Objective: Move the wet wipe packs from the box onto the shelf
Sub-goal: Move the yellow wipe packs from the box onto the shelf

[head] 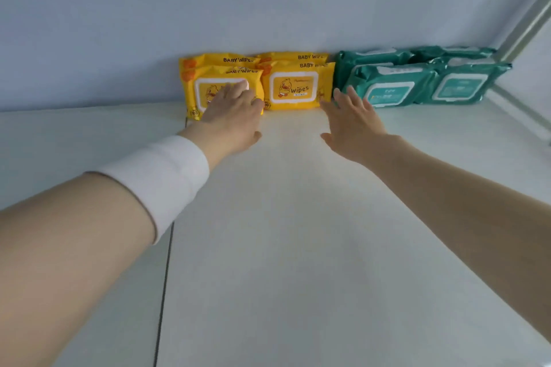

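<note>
Just left of the yellow duck pack (293, 89), the left hand (231, 116) is sitting over the neighbouring yellow pack (205, 83), so most of its lid and duck are covered. Behind the duck pack the back-row yellow packs (293, 56) only peek out as top strips, same deal with the back teal packs (372, 56) to its right. Print on the front teal packs (390, 89) is too blurry to read.

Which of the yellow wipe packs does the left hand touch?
The left front pack: the left hand lies flat on its face. The right front pack, beside it, is out of that hand's touch.
</note>
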`<state>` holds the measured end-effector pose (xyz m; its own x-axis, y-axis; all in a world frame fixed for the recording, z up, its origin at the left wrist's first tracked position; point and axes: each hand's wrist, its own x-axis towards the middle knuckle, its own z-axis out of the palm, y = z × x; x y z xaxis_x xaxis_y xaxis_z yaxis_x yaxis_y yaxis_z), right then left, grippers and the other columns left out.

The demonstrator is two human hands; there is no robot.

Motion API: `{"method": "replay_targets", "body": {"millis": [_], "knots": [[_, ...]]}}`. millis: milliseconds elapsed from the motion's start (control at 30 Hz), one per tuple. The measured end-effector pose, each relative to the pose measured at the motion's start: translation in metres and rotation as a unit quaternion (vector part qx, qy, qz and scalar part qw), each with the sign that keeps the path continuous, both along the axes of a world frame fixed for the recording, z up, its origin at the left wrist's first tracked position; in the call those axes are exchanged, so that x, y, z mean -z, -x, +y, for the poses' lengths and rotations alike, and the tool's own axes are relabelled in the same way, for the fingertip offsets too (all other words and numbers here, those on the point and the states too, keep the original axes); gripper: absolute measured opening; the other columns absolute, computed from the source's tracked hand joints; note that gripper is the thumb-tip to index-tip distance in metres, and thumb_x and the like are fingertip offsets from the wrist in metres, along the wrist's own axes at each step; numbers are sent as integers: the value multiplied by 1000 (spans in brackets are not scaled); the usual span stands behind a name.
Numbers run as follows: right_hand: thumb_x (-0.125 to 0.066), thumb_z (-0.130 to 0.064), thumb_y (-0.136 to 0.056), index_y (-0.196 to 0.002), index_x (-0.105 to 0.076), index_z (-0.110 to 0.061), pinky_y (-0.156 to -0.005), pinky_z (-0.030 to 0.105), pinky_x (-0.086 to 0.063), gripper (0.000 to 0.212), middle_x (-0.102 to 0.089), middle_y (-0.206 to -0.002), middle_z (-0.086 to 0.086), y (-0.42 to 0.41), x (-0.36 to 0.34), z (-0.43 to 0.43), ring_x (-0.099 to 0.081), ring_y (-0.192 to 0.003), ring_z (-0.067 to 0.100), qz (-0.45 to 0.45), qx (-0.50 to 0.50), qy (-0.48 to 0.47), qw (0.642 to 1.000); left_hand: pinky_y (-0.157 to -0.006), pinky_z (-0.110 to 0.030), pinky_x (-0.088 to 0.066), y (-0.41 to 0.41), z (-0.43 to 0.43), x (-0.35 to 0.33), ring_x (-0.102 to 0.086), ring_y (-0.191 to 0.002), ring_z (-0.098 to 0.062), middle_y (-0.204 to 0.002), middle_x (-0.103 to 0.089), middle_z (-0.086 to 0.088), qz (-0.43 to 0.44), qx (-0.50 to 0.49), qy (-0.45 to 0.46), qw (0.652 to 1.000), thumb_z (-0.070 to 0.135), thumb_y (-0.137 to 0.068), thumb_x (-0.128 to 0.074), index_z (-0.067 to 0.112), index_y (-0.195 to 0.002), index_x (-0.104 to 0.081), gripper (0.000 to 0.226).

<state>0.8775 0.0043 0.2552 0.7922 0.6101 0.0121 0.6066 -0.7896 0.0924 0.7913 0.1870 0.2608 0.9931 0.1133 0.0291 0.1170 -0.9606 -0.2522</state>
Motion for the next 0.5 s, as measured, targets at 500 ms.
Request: {"method": "replay_targets", "body": {"millis": [500], "knots": [[-42,-49,-93,-143,-32,-18,-105,47,-38,59,-42,-142,7,169,-31,-324,-42,-129,29,185,210,82,957,-108,-42,-35,68,-335,-52,-43,-129,-29,-144,-43,-6,257,170,-32,951,54,-90,-44,15,-137,-42,62]]}}
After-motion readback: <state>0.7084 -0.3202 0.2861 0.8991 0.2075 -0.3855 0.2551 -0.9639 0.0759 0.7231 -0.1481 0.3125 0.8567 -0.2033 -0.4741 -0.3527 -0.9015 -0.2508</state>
